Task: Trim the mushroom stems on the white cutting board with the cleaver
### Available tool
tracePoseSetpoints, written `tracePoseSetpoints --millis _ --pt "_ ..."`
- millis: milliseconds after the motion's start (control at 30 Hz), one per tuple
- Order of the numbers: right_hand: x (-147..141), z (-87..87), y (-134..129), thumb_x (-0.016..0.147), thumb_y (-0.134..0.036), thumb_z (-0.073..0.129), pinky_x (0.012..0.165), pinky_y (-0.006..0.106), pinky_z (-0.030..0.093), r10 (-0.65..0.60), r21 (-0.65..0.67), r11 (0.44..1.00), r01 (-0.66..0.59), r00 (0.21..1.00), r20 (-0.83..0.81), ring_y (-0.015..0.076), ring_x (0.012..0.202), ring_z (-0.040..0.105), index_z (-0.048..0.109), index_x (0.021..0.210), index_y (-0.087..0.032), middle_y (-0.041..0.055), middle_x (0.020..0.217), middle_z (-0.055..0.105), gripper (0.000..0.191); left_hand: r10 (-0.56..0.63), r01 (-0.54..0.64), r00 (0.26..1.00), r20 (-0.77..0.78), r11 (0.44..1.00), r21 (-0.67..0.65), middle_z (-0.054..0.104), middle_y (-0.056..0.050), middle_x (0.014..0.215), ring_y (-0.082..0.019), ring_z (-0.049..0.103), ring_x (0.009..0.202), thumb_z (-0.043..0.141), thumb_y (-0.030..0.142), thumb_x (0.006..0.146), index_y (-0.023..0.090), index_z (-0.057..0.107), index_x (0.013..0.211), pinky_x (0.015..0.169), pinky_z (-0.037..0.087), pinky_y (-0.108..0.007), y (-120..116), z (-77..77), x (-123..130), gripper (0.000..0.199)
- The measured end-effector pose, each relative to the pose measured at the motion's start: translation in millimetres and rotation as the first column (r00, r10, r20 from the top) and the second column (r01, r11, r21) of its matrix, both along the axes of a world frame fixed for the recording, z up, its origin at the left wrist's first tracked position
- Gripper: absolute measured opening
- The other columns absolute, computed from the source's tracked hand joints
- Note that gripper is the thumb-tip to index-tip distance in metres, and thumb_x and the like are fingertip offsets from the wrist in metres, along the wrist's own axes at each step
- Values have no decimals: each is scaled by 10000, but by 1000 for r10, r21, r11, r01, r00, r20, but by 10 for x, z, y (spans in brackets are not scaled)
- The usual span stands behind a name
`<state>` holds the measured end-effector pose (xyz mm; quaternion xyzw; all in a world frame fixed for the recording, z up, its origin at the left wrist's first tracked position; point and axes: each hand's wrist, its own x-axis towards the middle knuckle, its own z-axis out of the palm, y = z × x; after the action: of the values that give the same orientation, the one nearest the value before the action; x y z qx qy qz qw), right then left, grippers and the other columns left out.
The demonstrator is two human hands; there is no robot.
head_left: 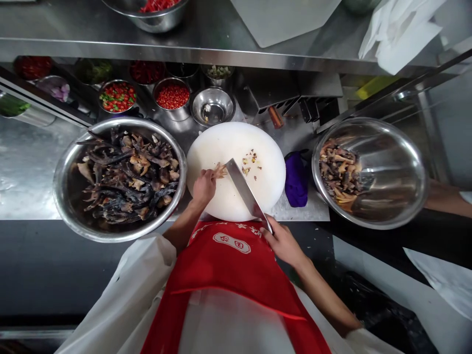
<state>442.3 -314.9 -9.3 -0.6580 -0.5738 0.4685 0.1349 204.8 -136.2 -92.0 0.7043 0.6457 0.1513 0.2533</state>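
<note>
My left hand (205, 188) is closed on a pale brown poultry foot (220, 170), its toes pointing right over the round white cutting board (236, 206). My right hand (283, 241) grips the handle of a cleaver (245, 189). Its broad blade slants across the board, and the tip is just right of the foot. Small chopped bits (251, 158) are scattered on the board beyond the blade. To the left stands a large steel bowl (61, 182) heaped with dark poultry pieces. A second steel bowl (398, 172), at the right, holds brownish cut pieces (341, 172) along its left side.
Behind the board are a small steel bowl (223, 114), tubs of chopped red chilli (172, 96) and a knife rack (295, 88). A purple cloth (296, 179) lies right of the board. A steel shelf (206, 51) overhangs the back. Another person's arm (448, 199) shows at far right.
</note>
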Motion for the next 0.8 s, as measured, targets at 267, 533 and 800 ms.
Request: tracePoseSetpoints --millis 267,533,800 --pt "-265 55 -356 960 -368 360 889 362 475 -60 -34 998 60 998 2 242 998 650 456 1363 -258 58 1109 687 428 18 -22 999 45 996 88 640 -68 826 -184 600 760 528 295 891 185 614 801 706 439 -297 -260 -144 -120 166" --pt "-574 -129 -330 939 -326 361 729 326 479 -35 -132 990 47 995 94 250 786 670 502 1285 -210 56 823 703 391 72 -97 988 135 977 188 624 -78 835 -197 588 840 487 239 900 184 592 782 790 464 -326 -390 -257 -64 167" --pt "-678 185 -432 951 -368 368 777 314 483 -133 -23 991 135 987 95 244 887 673 481 1279 -230 64 963 707 374 75 -99 988 138 978 182 624 -85 848 -208 584 810 501 203 877 190 575 792 762 477 -349 -364 -250 -54 114"
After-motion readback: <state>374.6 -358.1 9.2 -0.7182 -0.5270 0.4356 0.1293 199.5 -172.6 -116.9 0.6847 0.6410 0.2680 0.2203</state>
